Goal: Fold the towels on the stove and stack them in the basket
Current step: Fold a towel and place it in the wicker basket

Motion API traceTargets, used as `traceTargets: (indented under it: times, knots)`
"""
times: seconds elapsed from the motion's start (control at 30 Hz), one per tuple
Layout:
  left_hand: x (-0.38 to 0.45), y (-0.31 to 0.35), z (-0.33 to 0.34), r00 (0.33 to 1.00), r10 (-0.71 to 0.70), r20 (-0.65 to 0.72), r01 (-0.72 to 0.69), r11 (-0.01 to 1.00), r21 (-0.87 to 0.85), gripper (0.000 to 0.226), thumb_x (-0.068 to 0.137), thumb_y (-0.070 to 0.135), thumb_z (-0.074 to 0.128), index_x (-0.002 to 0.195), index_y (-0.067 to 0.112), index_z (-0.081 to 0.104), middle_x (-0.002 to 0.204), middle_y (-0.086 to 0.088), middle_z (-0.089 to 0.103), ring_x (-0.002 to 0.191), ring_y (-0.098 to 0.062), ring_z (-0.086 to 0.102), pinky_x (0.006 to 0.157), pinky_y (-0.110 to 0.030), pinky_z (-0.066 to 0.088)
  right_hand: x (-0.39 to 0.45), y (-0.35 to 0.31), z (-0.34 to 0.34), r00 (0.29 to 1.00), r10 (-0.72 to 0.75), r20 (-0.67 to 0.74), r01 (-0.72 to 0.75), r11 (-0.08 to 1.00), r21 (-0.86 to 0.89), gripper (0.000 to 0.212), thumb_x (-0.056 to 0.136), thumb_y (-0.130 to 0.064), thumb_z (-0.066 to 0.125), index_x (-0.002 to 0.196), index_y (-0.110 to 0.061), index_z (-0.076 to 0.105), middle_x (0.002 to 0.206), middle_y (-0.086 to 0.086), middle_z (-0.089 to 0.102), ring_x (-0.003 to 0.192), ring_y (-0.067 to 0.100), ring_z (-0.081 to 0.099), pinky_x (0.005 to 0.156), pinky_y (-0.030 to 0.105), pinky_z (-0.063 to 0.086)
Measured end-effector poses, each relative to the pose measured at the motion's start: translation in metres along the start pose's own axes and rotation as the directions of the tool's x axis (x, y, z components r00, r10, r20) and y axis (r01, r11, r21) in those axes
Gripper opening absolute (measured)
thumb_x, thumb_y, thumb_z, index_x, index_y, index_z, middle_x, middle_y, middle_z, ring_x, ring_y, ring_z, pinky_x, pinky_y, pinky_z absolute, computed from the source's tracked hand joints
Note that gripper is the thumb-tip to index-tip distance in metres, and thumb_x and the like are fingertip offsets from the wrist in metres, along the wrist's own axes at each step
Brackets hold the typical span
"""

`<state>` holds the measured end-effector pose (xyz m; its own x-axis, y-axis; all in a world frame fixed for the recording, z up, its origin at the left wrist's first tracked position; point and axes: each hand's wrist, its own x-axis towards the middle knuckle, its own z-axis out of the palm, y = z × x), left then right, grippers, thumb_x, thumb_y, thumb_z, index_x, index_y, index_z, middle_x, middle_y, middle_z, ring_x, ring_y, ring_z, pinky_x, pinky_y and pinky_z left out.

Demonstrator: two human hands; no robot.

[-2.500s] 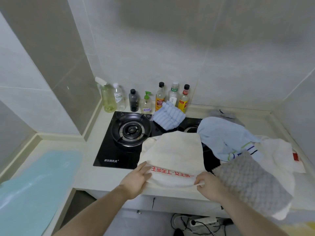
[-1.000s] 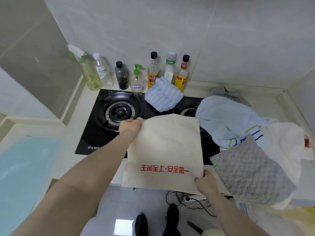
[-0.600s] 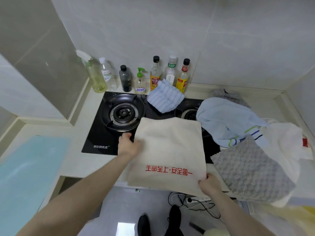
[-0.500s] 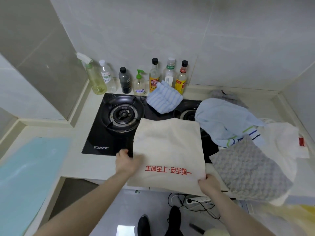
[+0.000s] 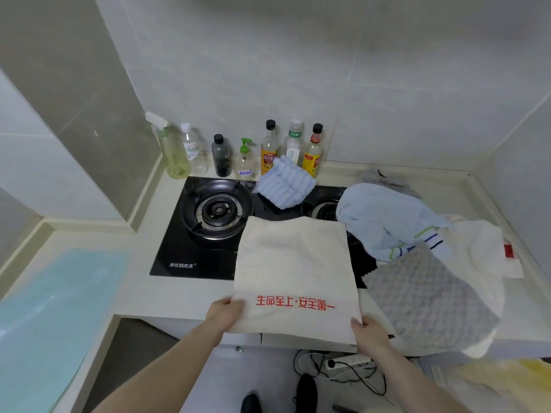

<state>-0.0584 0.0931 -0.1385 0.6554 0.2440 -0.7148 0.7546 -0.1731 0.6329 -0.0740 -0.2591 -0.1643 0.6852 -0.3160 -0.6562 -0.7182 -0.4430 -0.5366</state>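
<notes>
A cream towel (image 5: pixel 293 263) with red lettering lies flat over the front of the black stove (image 5: pixel 190 257), its near edge hanging past the counter. My left hand (image 5: pixel 224 314) grips its near left corner, and my right hand (image 5: pixel 369 330) grips its near right corner. To the right lie a grey bumpy towel (image 5: pixel 426 296), a light blue towel (image 5: pixel 384 219) with striped edge, and a white towel (image 5: pixel 480 248). A folded blue striped cloth (image 5: pixel 286 183) sits at the stove's back. No basket is in view.
Several bottles (image 5: pixel 269 147) and a spray bottle (image 5: pixel 171 150) line the back wall. A pale blue sheet (image 5: pixel 50 308) covers the counter at left. Below the counter edge are a power strip with cables (image 5: pixel 343 365) and my shoes. Walls close in on both sides.
My left hand slid from the towel's far left corner down its left edge to the near left corner. My right hand kept its hold on the near right corner.
</notes>
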Motion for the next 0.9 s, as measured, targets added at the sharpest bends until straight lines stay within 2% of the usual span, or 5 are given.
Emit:
traceTargets:
  times: [0.1, 0.27, 0.37, 0.6, 0.9]
  knots:
    - [-0.004, -0.007, -0.004, 0.999, -0.031, -0.035, 0.032, 1.000, 0.002, 0.017, 0.094, 0.025, 0.059, 0.105, 0.015, 0.068, 0.086, 0.000, 0.063, 0.070, -0.018, 0.054, 0.054, -0.026, 0.039, -0.010, 0.004, 0.001, 0.999, 0.033, -0.024, -0.032, 0.999, 0.034, 0.028, 0.102, -0.034, 0.054, 0.097, -0.009, 0.065, 0.092, 0.012, 0.070, 0.086, 0.033, 0.073, 0.052, 0.025, 0.052]
    - [-0.013, -0.016, -0.016, 1.000, -0.002, -0.013, 0.004, 0.982, 0.189, 0.036, 0.089, 0.045, 0.066, 0.077, 0.013, 0.057, 0.070, 0.004, 0.058, 0.058, -0.016, 0.052, 0.049, -0.023, 0.039, -0.016, 0.013, 0.000, 0.999, 0.014, -0.043, -0.011, 0.998, 0.058, 0.021, 0.090, -0.032, 0.073, 0.093, -0.012, 0.066, 0.092, 0.010, 0.071, 0.078, 0.030, 0.073, 0.070, 0.041, 0.064]
    - [-0.020, -0.008, -0.025, 0.993, 0.121, -0.006, -0.108, 0.910, 0.399, 0.031, 0.085, 0.040, 0.069, 0.072, 0.016, 0.055, 0.072, 0.006, 0.062, 0.066, -0.013, 0.057, 0.056, -0.023, 0.044, -0.029, 0.003, -0.008, 0.998, -0.060, -0.027, 0.061, 0.998, 0.020, 0.016, 0.094, -0.029, 0.069, 0.100, -0.014, 0.066, 0.094, 0.006, 0.070, 0.081, 0.024, 0.072, 0.057, 0.023, 0.058]
    - [-0.020, 0.060, -0.040, 0.884, 0.466, -0.036, -0.456, 0.877, 0.149, 0.019, 0.090, 0.028, 0.073, 0.084, 0.014, 0.062, 0.075, 0.002, 0.065, 0.070, -0.014, 0.058, 0.067, -0.029, 0.048, -0.029, -0.047, -0.035, 0.977, -0.188, -0.100, 0.206, 0.949, 0.239, 0.008, 0.103, -0.009, 0.053, 0.108, -0.009, 0.060, 0.102, 0.005, 0.064, 0.089, 0.016, 0.063, 0.073, 0.031, 0.060]
    - [0.016, 0.017, -0.028, 0.982, 0.185, -0.043, -0.153, 0.905, 0.397, 0.010, 0.091, 0.029, 0.058, 0.097, 0.021, 0.061, 0.093, 0.001, 0.067, 0.088, -0.020, 0.064, 0.072, -0.030, 0.050, -0.005, -0.025, -0.003, 0.995, -0.089, -0.036, 0.090, 0.995, 0.029, 0.012, 0.097, -0.003, 0.051, 0.102, -0.007, 0.062, 0.099, 0.010, 0.069, 0.083, 0.028, 0.073, 0.051, 0.026, 0.054]
